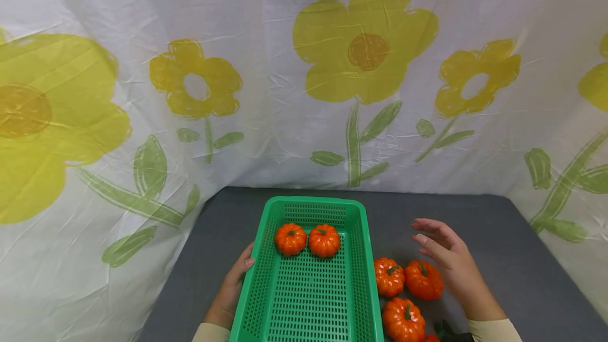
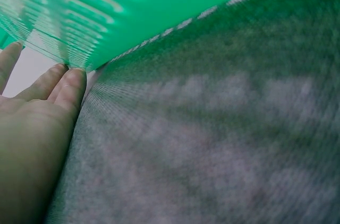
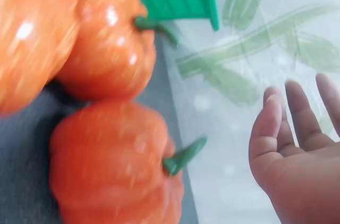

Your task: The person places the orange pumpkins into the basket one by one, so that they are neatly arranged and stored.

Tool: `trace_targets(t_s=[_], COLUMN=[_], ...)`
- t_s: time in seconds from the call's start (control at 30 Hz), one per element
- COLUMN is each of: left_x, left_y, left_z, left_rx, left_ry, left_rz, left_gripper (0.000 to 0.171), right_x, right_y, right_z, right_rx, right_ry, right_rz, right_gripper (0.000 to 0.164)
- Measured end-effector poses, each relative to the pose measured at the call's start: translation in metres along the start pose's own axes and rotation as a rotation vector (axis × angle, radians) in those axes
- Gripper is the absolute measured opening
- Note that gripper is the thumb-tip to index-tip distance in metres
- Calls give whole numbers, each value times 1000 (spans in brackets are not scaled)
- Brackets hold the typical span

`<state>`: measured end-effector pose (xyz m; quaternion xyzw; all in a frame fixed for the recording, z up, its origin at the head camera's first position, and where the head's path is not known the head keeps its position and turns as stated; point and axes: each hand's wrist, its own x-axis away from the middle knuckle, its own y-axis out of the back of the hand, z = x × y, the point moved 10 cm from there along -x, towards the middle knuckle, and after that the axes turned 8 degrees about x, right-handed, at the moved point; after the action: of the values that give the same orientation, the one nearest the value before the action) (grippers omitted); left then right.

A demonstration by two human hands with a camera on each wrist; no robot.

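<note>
Biggest first: a white sheet w/ yellow flowers [image 1: 271, 136] hangs behind the table & down both sides. The table [image 1: 190, 289] is dark gray. On it, roughly mid-view, stands a green plastic basket [image 1: 309, 300], long side running away from the person, slotted floor & walls, near end cut off by the frame.

The person's L hand [image 1: 233, 285] is at the basket's L side, fingers fairly straight & tips against the outer wall, thumb up by the rim; it's more resting there than clutching. The R hand [image 1: 444, 252] is up in the air on the other side, well apart from the basket, fingers spread & slightly bent, nothing in it. Both wrists come out of pale sleeves [image 1: 494, 330].

Pumpkins next, all orange & shiny: two in the basket, side by side at the far end, a L one [image 1: 291, 239] & a R one [image 1: 324, 241]. Outside, on the table by the basket's R wall, a cluster: one next to the wall [image 1: 389, 278], one nearest the R hand [image 1: 424, 280], one closer to the person [image 1: 404, 321] (plus an orange sliver [image 1: 431, 338] at the bottom edge, too cropped to ID).

Smallest: the green stems [image 3: 185, 156].
</note>
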<state>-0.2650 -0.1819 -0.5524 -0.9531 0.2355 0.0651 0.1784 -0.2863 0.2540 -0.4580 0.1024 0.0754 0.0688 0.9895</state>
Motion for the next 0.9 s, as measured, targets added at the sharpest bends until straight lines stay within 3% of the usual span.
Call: trace_targets(t_s=[0.2, 0.47, 0.77, 0.9], left_x=[-3, -2, -4, -2], left_y=[2, 3, 0, -1], left_z=[0, 0, -6, -4], left_rx=[-5, -14, -57, -50], left_ry=[-4, 16, -69, -53], left_rz=[-1, -1, 63, 50], left_gripper=[72, 72, 68, 69], right_x=[6, 9, 14, 18], right_y=[11, 26, 40, 42], right_z=[-13, -12, -29, -42], right_rx=[44, 1, 131, 165], right_ry=[-17, 9, -95, -124], right_rz=[27, 21, -5, 0], right_gripper=[36, 34, 35, 36])
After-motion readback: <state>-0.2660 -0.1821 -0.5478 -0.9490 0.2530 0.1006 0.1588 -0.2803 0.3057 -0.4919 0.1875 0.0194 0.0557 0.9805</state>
